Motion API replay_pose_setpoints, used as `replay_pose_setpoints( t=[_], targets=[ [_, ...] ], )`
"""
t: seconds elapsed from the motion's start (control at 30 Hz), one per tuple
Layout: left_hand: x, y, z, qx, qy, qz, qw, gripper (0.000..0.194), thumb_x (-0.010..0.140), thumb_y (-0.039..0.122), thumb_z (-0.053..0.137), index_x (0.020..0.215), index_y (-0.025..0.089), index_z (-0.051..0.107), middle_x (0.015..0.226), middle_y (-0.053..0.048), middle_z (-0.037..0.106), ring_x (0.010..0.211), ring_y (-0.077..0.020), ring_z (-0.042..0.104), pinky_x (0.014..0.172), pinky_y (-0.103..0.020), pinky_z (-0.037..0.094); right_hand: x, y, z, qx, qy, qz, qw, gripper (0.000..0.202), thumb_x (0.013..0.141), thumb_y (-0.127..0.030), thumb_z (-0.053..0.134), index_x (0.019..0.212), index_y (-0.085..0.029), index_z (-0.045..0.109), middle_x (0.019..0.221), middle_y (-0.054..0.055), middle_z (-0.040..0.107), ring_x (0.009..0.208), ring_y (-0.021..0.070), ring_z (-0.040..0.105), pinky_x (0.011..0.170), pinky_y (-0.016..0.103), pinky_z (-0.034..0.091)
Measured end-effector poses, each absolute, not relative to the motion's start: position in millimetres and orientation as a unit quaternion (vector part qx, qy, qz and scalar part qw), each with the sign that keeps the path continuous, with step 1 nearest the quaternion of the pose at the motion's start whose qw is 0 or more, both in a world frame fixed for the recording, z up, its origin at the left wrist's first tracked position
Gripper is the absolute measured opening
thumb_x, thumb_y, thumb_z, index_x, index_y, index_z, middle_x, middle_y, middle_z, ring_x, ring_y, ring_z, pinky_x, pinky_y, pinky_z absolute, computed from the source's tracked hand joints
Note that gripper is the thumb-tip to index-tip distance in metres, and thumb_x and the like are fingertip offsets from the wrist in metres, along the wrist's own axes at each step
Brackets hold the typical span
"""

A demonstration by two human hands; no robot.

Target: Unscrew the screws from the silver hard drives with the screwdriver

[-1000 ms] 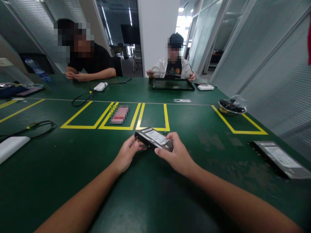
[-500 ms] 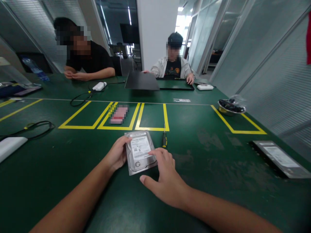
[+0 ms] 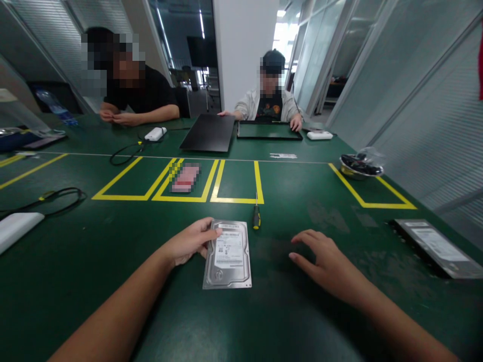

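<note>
A silver hard drive (image 3: 230, 256) with a white printed label faces up over the green table. Along its upper left edge my left hand (image 3: 192, 244) grips it, thumb on top and fingers beneath. Apart from the drive, to the right, my right hand (image 3: 320, 259) hovers with thumb and fingers spread, holding nothing. A screwdriver (image 3: 256, 218) with a dark and yellow handle lies just beyond the drive, its tip pointing away from me.
Yellow tape (image 3: 181, 199) marks rectangles on the table (image 3: 294, 311). At right are a second drive-like device (image 3: 437, 246) and a bowl (image 3: 360, 168) of dark items. Across the table, a co-worker (image 3: 269, 103) handles a black panel (image 3: 209, 133) and a frame (image 3: 269, 138); another person (image 3: 139, 90) sits left.
My right hand has left the drive and moved right. The drive has turned straighter and come slightly nearer in my left hand. The co-worker's black panel has tipped down towards the table.
</note>
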State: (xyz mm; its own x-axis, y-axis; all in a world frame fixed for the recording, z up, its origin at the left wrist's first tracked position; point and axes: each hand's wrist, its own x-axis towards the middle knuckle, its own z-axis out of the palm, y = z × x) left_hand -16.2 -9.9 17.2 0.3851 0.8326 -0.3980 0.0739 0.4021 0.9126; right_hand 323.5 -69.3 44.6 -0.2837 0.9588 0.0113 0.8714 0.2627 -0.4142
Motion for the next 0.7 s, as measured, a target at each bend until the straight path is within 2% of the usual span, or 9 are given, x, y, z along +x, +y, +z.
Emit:
replay_pose_setpoints(
  t=[0.13,0.23,0.27,0.37,0.4,0.47,0.57,0.7],
  targets=[
    [-10.7,-12.0,16.7,0.585,0.498,0.244,0.592,0.039,0.084,0.048,0.064,0.105,0.016,0.061,0.092,-0.006,0.068,0.075,-0.0183,0.067,0.053,-0.022,0.047,396.9,-55.7,37.6,-0.680,-0.733,-0.022,0.015,0.027,0.092,-0.037,0.051,0.106,-0.018,0.064,0.105,0.014,0.063,0.098,0.0308,0.061,0.086,0.045,0.049],
    [-3.9,-13.9,17.1,0.701,0.548,0.217,0.402,0.039,0.087,0.053,0.057,0.091,0.015,0.064,0.081,-0.005,0.067,0.072,-0.0190,0.063,0.058,-0.026,0.042,449.6,-51.1,36.6,-0.741,-0.646,-0.133,-0.126,0.028,0.094,-0.024,0.039,0.103,-0.014,0.065,0.102,0.018,0.061,0.094,0.0325,0.062,0.077,0.042,0.048],
    [-1.0,-15.2,17.5,0.732,0.562,0.202,0.327,0.040,0.089,0.054,0.052,0.084,0.016,0.063,0.076,-0.004,0.066,0.069,-0.0187,0.061,0.058,-0.027,0.039,464.3,-50.4,36.7,-0.752,-0.629,-0.141,-0.137,0.030,0.093,-0.022,0.038,0.104,-0.012,0.065,0.101,0.019,0.060,0.092,0.0342,0.062,0.074,0.042,0.047],
    [8.0,-20.3,17.7,0.778,0.583,0.151,0.178,0.043,0.094,0.053,0.043,0.073,0.018,0.057,0.067,-0.003,0.061,0.065,-0.0187,0.058,0.058,-0.028,0.030,500.0,-46.9,35.3,-0.761,-0.605,-0.185,-0.145,0.042,0.095,-0.024,0.037,0.127,-0.008,0.057,0.114,0.025,0.054,0.099,0.0380,0.058,0.074,0.041,0.045],
    [10.7,-22.0,17.1,0.781,0.588,0.137,0.157,0.043,0.094,0.053,0.042,0.073,0.019,0.057,0.067,-0.003,0.061,0.064,-0.0191,0.058,0.057,-0.028,0.028,509.9,-44.5,34.0,-0.762,-0.602,-0.195,-0.142,0.046,0.095,-0.023,0.034,0.134,-0.007,0.053,0.117,0.026,0.052,0.101,0.0383,0.057,0.075,0.041,0.044],
    [14.9,-24.5,15.3,0.778,0.599,0.120,0.144,0.039,0.093,0.053,0.043,0.079,0.020,0.057,0.067,-0.003,0.062,0.065,-0.0200,0.059,0.056,-0.028,0.026,527.3,-37.7,30.2,-0.770,-0.595,-0.186,-0.136,0.051,0.097,-0.024,0.027,0.144,-0.013,0.046,0.122,0.027,0.048,0.101,0.0385,0.056,0.078,0.042,0.041],
    [18.7,-26.5,12.7,0.772,0.609,0.111,0.148,0.032,0.092,0.051,0.045,0.089,0.022,0.057,0.070,-0.002,0.065,0.065,-0.0212,0.061,0.056,-0.027,0.026,547.2,-25.6,23.8,-0.778,-0.592,-0.160,-0.136,0.049,0.097,-0.030,0.032,0.141,-0.020,0.050,0.117,0.027,0.050,0.099,0.0384,0.055,0.077,0.043,0.040],
    [21.5,-27.7,12.7,0.770,0.615,0.098,0.140,0.032,0.093,0.052,0.043,0.092,0.022,0.055,0.073,-0.003,0.067,0.068,-0.0232,0.063,0.057,-0.027,0.027,560.5,-15.2,18.0,-0.779,-0.594,-0.149,-0.135,0.046,0.096,-0.030,0.032,0.131,-0.018,0.061,0.107,0.028,0.053,0.095,0.0373,0.055,0.072,0.041,0.039]
  ],
)
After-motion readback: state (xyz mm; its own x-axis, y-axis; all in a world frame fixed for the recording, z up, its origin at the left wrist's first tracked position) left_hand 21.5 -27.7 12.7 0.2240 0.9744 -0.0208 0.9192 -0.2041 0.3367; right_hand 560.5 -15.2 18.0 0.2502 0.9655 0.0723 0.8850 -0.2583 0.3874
